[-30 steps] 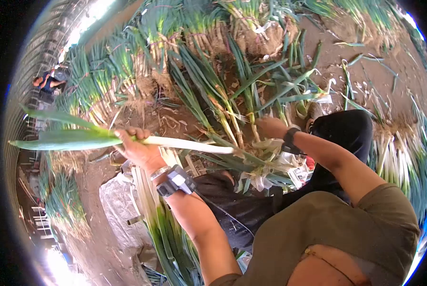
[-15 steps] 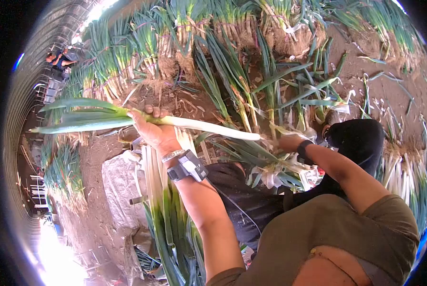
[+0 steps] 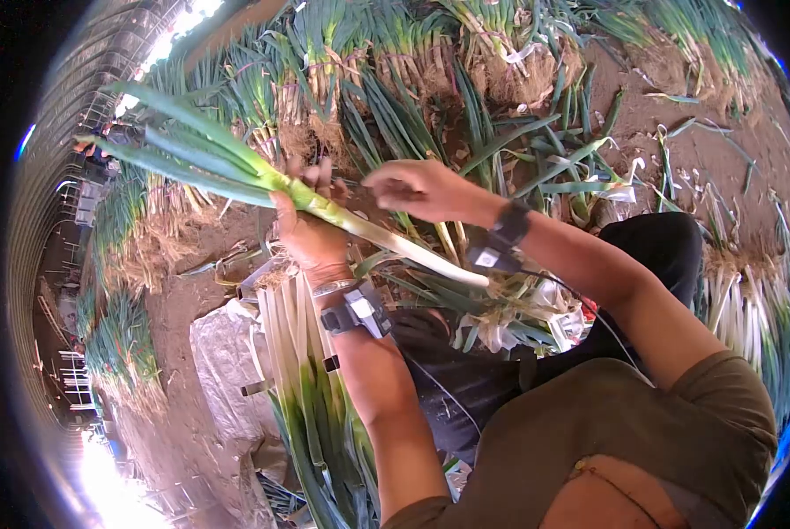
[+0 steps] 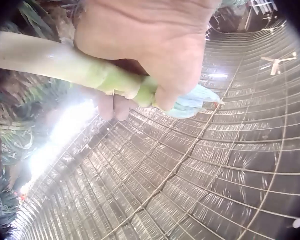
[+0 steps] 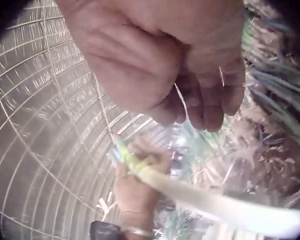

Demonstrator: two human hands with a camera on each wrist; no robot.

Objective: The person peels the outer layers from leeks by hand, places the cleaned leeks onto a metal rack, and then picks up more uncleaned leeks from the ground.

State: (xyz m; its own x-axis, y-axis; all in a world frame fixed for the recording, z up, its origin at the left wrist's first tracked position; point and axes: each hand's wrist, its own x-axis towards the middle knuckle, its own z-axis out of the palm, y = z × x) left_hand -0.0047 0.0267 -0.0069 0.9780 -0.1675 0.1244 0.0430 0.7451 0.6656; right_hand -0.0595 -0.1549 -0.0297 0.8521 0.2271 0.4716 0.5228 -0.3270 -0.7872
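Currently, one long leek with a white shank and flat blue-green leaves (image 3: pixel 386 236) is held in the air above the person's lap, slanting so that its leaves point to the upper left of the head view and its white end to the lower right. The person's left hand (image 3: pixel 311 234) is wrapped round it where the shank turns green. Apart from that hand, the right hand (image 3: pixel 426 189) hangs just beyond the shank with its fingers bent; a thin, pale strand (image 5: pixel 181 99) shows at them, though I cannot tell whether it is pinched. A silver-coloured bracelet (image 3: pixel 333 287) and a grey-and-black boxy device (image 3: pixel 359 313) sit on the left wrist, a black strap (image 3: pixel 508 225) on the right. Beneath the left forearm lies a sheaf of pale-stemmed leeks (image 3: pixel 291 331), beside a whitish, crumpled sack (image 3: pixel 226 370). Farther out, root-fringed bundles of green leeks (image 3: pixel 522 75) line the bare brown earth floor (image 3: pixel 170 322), and a curved, ribbed grey wall (image 4: pixel 200 190) rises behind.
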